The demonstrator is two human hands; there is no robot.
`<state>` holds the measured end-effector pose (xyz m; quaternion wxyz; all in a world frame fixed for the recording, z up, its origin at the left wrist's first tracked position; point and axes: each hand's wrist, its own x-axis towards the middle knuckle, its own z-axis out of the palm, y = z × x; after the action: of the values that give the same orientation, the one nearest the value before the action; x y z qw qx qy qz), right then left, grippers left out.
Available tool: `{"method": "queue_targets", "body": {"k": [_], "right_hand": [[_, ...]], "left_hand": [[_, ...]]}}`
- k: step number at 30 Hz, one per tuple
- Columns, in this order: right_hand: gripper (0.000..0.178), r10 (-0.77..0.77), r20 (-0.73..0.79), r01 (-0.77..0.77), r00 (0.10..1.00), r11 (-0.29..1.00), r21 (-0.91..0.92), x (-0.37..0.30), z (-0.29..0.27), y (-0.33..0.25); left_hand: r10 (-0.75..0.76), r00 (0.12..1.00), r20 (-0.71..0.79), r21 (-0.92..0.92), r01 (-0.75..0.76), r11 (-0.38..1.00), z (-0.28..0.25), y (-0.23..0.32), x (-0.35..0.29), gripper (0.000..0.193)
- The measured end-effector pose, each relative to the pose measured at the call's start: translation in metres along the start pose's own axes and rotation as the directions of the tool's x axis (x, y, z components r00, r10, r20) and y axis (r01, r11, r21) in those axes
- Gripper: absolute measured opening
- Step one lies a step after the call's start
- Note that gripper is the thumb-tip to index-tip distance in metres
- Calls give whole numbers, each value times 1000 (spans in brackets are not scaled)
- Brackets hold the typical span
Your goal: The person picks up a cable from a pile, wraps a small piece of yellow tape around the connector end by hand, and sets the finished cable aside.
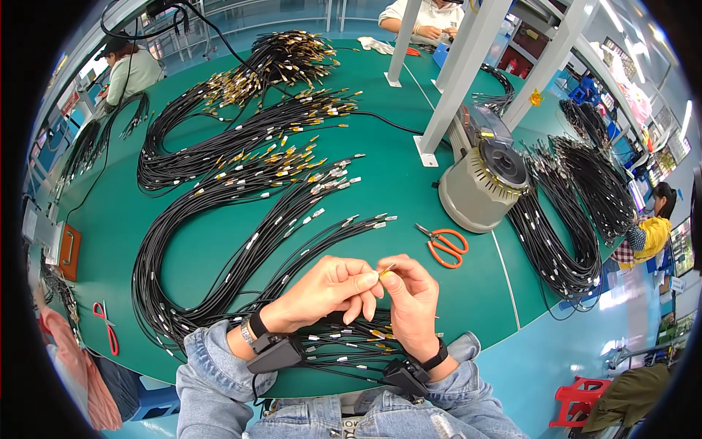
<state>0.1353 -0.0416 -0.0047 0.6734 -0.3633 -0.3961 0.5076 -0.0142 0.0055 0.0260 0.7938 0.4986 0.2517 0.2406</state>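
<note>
Both hands meet near the table's front edge, with thumbs and forefingers pinched together. Between the fingertips is a small cable end (pixel 386 270) with a yellowish piece and a metal tip; most of it is covered by the fingers. My left hand (pixel 333 290) grips it from the left, its other fingers loosely curled. From the right, my right hand (pixel 414 301) closes on the same piece. Under my wrists lies a bundle of black cables (pixel 344 350) with white and yellow tags. Beyond the right hand rest orange-handled scissors (pixel 445 245), slightly spread.
Curved bundles of black cables (pixel 157 241) cover the green table (pixel 395 183) on the left; more cables (pixel 559 241) lie at right. A round grey machine (pixel 477 192) stands beside a white metal post (pixel 457 80). Red scissors (pixel 107 328) lie far left. Other people work around.
</note>
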Motion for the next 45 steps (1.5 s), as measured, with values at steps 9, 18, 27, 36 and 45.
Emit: {"method": "queue_targets", "body": {"k": [9, 18, 27, 36, 45], "right_hand": [[10, 29, 148, -35, 989, 999, 34, 4, -9, 7], [10, 81, 34, -84, 996, 994, 75, 6, -10, 1], [8, -15, 120, 34, 993, 987, -159, 2, -24, -9], [20, -305, -107, 118, 946, 636, -763, 83, -129, -114], [17, -7, -197, -175, 980, 424, -889, 156, -214, -163]], "left_hand": [[-62, 986, 154, -141, 84, 987, -16, -8, 3, 35], [-37, 993, 110, -54, 43, 998, -8, -7, 3, 32], [73, 995, -63, 197, -60, 979, 3, -15, 10, 25], [475, 867, 152, 872, -344, 349, 1, -52, 17, 16], [694, 709, -124, 976, 214, -44, -53, -29, 19, 17]]}}
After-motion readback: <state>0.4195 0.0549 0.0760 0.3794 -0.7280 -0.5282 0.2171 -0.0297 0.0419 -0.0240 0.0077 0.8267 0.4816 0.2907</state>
